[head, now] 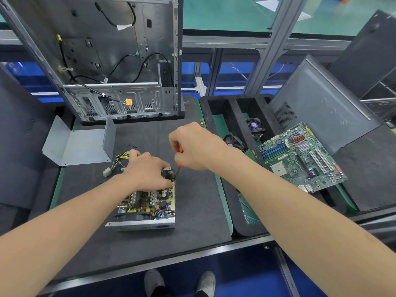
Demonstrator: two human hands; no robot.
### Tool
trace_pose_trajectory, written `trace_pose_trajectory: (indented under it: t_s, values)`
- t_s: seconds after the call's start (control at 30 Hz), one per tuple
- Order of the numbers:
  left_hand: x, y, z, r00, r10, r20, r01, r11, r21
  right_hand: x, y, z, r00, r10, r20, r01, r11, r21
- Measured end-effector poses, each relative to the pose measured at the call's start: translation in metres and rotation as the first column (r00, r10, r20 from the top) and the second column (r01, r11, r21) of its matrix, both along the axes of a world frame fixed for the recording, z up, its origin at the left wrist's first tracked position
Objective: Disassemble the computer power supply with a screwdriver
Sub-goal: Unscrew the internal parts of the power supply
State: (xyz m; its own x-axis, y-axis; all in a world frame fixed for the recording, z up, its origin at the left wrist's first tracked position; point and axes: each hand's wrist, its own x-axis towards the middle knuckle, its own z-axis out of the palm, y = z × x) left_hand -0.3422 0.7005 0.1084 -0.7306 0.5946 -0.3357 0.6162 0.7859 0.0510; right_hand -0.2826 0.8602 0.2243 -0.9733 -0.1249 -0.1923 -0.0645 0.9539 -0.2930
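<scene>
Centre frame: our left hand (145, 170) is gripping the open grey metal power supply (147, 211), right hand (195, 146) clasping the orange-handled screwdriver (181, 149), ideally plumb.

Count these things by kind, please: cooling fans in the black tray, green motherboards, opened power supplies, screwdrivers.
Black round cooling fans: 2
Large green motherboard: 1
Open grey metal power supply: 1
Orange-handled screwdriver: 1
Total: 5
</scene>
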Motion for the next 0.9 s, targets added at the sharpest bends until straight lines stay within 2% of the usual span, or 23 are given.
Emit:
trace_pose_trajectory:
  t_s: [0.1, 0.2, 0.27, 0.57, 0.77, 0.9]
  values:
    - [0.001, -0.002, -0.002, 1.0, -0.02, -0.014, 0.021, 0.997, 0.076, 0.002, 0.004, 0.005, 1.0, -0.004, -0.004, 0.004, 1.0, -0.008]
    - [0.005, -0.005, -0.006, 1.0, 0.006, -0.005, -0.004, 0.949, 0.316, 0.005, 0.008, 0.011, 1.0, 0.0, 0.002, 0.0, 1.0, -0.017]
    - [0.009, -0.005, -0.007, 1.0, 0.003, -0.005, 0.0, 0.913, 0.408, 0.007, 0.011, 0.016, 1.0, 0.003, 0.004, -0.003, 1.0, -0.004]
    - [0.024, 0.017, 0.001, 0.988, -0.069, -0.136, 0.106, 0.952, 0.286, 0.025, 0.028, 0.039, 1.0, 0.003, -0.03, -0.004, 1.0, -0.025]
    - [0.03, 0.032, 0.0, 0.993, -0.039, -0.109, 0.079, 0.913, 0.4, 0.036, 0.035, 0.049, 0.998, 0.006, -0.059, -0.009, 0.999, -0.046]
    - [0.03, 0.035, -0.003, 0.983, -0.068, -0.172, 0.126, 0.928, 0.351, 0.038, 0.04, 0.051, 0.997, 0.003, -0.074, -0.007, 0.999, -0.044]
